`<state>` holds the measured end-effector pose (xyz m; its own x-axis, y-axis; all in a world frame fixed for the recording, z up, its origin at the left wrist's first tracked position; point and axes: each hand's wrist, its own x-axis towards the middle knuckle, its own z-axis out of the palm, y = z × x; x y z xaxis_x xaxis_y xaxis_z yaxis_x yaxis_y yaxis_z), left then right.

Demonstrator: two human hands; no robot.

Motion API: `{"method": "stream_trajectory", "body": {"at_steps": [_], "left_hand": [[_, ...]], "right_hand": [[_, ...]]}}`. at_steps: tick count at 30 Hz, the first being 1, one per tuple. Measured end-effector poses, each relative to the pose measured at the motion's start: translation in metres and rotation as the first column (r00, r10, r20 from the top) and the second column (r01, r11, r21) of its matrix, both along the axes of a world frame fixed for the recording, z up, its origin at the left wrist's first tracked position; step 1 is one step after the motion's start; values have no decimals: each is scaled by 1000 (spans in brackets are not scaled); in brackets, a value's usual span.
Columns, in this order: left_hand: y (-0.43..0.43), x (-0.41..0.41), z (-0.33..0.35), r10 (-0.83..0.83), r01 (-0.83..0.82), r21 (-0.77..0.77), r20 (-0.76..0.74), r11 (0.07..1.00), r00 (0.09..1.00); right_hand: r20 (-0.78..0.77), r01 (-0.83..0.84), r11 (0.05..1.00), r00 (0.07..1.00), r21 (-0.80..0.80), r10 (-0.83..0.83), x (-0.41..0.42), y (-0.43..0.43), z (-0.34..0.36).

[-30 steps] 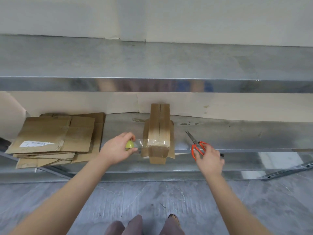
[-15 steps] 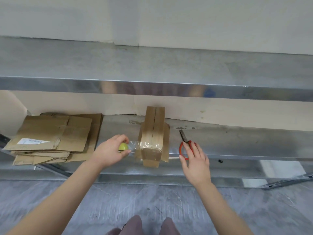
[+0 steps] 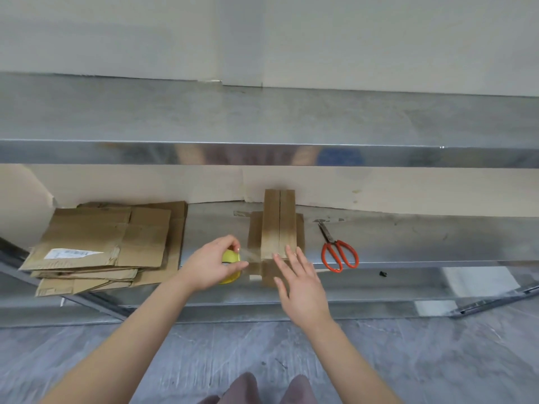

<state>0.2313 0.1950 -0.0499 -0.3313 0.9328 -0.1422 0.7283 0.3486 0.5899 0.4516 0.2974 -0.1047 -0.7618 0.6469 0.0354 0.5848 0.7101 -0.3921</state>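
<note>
Yellow tape roll (image 3: 230, 257) gripped in left hand (image 3: 210, 265) (right hand (image 3: 300, 284) spread open, at box (image 3: 278, 223))

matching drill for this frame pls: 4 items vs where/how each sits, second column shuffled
1 tape roll
2 box
3 scissors
4 flat cardboard

a lying right of the box, untouched
b stacked at left end of shelf
c gripped by left hand
d mid-shelf, clear tape across its near end

Pairs: 1-c, 2-d, 3-a, 4-b
</note>
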Motion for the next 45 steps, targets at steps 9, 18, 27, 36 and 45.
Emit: {"method": "stream_trajectory", "body": {"at_steps": [9, 18, 27, 36, 45], "left_hand": [[-2, -21, -6, -135, 123, -91, -130, 988, 982], [-3, -81, -8, -157, 97, -213, -289, 972, 944], [-11, -64, -2, -65, 67, 25, -82, 997, 995], [-47, -51, 6, -111, 176, 183, -317, 967, 942], [-72, -53, 1, -83, 133, 180, -263, 975, 961]], "right_hand": [[-2, -10, 1000, 1000, 13, 10, 1, 5, 4], [-16, 6, 1000, 1000, -25, -6, 2, 11, 9], [31, 69, 994, 997, 86, -72, -12, -10, 37], [-140, 53, 973, 986, -224, -86, -100, -53, 69], [-213, 51, 943, 969, -329, -126, -124, -76, 50]]}}
